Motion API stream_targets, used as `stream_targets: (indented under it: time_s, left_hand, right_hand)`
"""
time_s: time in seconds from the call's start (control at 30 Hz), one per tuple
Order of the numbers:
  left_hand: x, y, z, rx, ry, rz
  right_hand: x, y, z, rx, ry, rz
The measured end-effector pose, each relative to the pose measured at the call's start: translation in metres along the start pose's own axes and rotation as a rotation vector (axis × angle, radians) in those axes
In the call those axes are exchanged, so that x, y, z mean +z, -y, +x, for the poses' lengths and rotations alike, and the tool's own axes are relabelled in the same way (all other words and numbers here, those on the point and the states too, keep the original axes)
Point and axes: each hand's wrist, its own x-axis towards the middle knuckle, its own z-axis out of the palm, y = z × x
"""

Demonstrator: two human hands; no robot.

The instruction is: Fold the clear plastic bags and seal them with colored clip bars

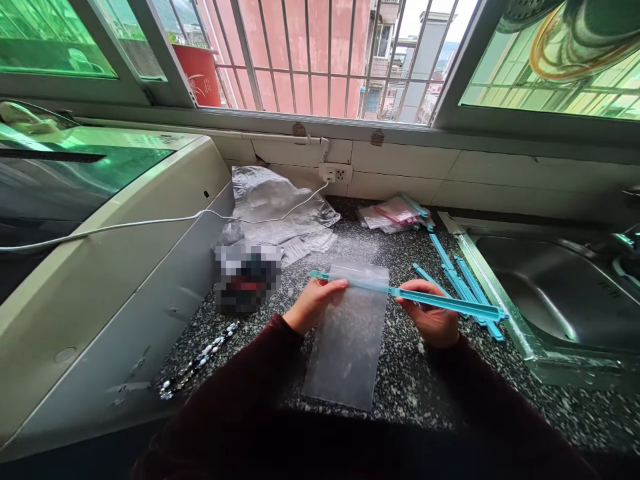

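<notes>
A clear plastic bag [350,340] lies flat on the speckled granite counter [430,393]. A long teal sealing stick [450,303] runs across the bag's top edge and sticks out to the right. My left hand [313,305] pinches the bag's upper left corner at the stick's left end. My right hand [433,319] is closed on the stick just right of the bag. Both sleeves are dark red.
Several more teal sticks [463,280] lie by the steel sink [560,293] at the right. Pink and teal sticks on small bags [395,215] sit near the wall. Crumpled plastic [275,207], a blurred dark object [246,277], a bead string [200,360] and a washing machine [90,267] fill the left.
</notes>
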Motion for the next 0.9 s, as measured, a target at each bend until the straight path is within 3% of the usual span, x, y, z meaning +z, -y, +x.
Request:
stream_targets:
  time_s: [0.57,0.9]
  left_hand:
    - [0.0006,0.0023,-0.003,0.013,0.026,0.001]
    - [0.0,0.0056,-0.0035,0.005,0.024,-0.021]
  right_hand:
    - [-0.0008,-0.0009,-0.0008,-0.194,-0.069,-0.027]
    - [-0.0023,0.004,0.0008,-0.224,-0.056,-0.079]
